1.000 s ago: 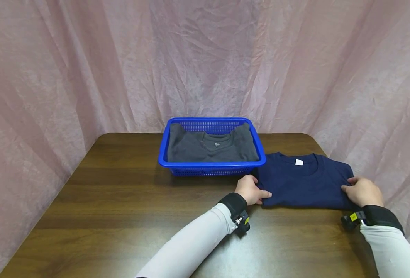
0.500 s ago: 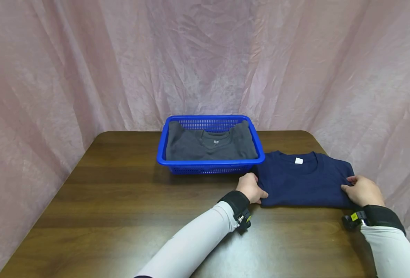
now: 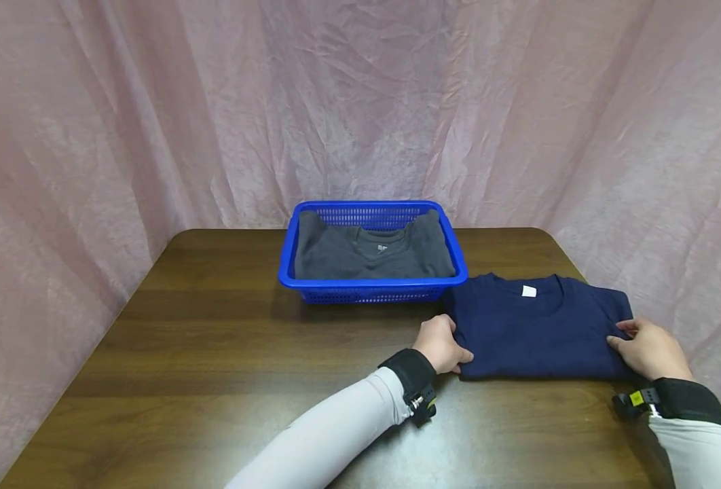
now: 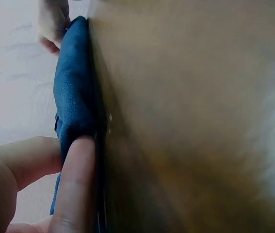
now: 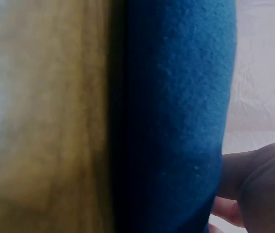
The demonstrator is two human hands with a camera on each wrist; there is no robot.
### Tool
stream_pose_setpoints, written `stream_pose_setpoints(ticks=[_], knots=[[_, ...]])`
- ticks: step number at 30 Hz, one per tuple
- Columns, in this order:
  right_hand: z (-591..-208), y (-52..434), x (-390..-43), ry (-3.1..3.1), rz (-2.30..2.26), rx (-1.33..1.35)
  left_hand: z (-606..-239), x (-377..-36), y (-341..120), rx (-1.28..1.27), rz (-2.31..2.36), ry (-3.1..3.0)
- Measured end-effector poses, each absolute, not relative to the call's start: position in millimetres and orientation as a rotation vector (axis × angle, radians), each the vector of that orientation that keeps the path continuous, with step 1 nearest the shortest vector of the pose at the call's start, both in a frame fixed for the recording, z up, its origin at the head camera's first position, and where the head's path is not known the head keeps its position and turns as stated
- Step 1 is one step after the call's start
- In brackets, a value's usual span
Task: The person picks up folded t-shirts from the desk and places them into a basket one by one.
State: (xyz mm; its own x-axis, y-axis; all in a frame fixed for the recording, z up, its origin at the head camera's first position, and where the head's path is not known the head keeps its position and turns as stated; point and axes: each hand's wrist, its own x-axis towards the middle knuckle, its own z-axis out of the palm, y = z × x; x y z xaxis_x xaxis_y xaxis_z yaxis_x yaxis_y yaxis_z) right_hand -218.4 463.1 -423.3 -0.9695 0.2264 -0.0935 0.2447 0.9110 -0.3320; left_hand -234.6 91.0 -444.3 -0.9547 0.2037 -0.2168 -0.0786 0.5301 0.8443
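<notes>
Now both hands grip folded navy shirt (image 3: 534, 333) ends beside basket (image 3: 287, 265).

Matt navy cloth shirt (image 3: 538, 333), glossy wood table (image 3: 214, 380), perforated blue plastic basket (image 3: 369, 293)

a dark brown wooden tabletop (image 3: 214, 353) with rounded corners stands before wrinkled pale pink fabric drapes (image 3: 153, 102) under soft light.

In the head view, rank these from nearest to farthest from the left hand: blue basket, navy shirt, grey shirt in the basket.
1. Navy shirt: gripped at its edge by the left hand.
2. Blue basket: just behind the hand.
3. Grey shirt: inside the basket, farther back.
</notes>
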Motion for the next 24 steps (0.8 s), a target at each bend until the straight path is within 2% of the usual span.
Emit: stream_pose_setpoints(ticks=[9, 24], knots=[[-430, 464, -206, 3.104, -0.507, 0.305, -441, -214, 81, 0.121, 1.455, 2.399], [-433, 454, -175, 3.052, -0.471, 0.397, -439, -175, 72, 0.176, 1.408, 2.402]])
